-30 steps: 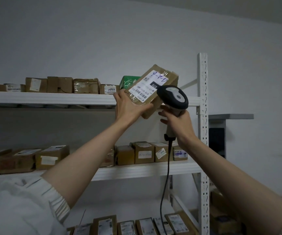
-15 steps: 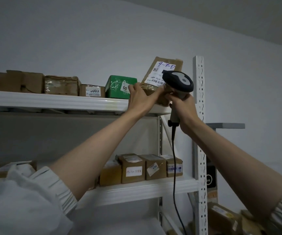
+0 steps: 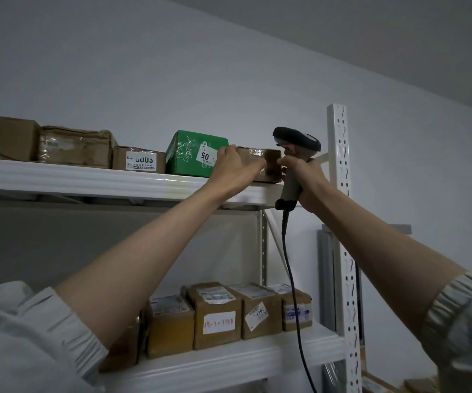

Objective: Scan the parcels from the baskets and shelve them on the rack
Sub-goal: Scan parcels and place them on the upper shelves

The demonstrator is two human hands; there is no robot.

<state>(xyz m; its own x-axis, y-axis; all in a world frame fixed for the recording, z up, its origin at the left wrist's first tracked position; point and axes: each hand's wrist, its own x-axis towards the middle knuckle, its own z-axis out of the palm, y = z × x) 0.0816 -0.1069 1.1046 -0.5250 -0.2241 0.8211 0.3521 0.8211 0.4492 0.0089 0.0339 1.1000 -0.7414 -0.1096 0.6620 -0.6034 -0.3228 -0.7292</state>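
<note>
Top shelf, far left: row of brown cartons (image 3: 76,146), taped, edge to edge.
Labelled carton: small brown box (image 3: 139,163) with a white sticker, just beside the green box.
Green box (image 3: 193,153): on the top shelf board (image 3: 87,180), white tag reading "05" facing out, touching the parcel's left end.
Left hand (image 3: 233,168): raised to the top shelf, fingers curled over the parcel's front and top edge, holding it.
Parcel (image 3: 269,163): brown, wrapped in clear tape, lying flat on the top shelf at its right end.
Right hand (image 3: 304,177): wrapped round the scanner's grip, index finger near the parcel's right end.
Scanner (image 3: 296,140): head above the parcel, black cable (image 3: 291,279) hanging down.
Rack upright (image 3: 340,194): white, perforated, right of both hands.
Lower shelf: brown labelled boxes (image 3: 229,313) side by side.
</note>
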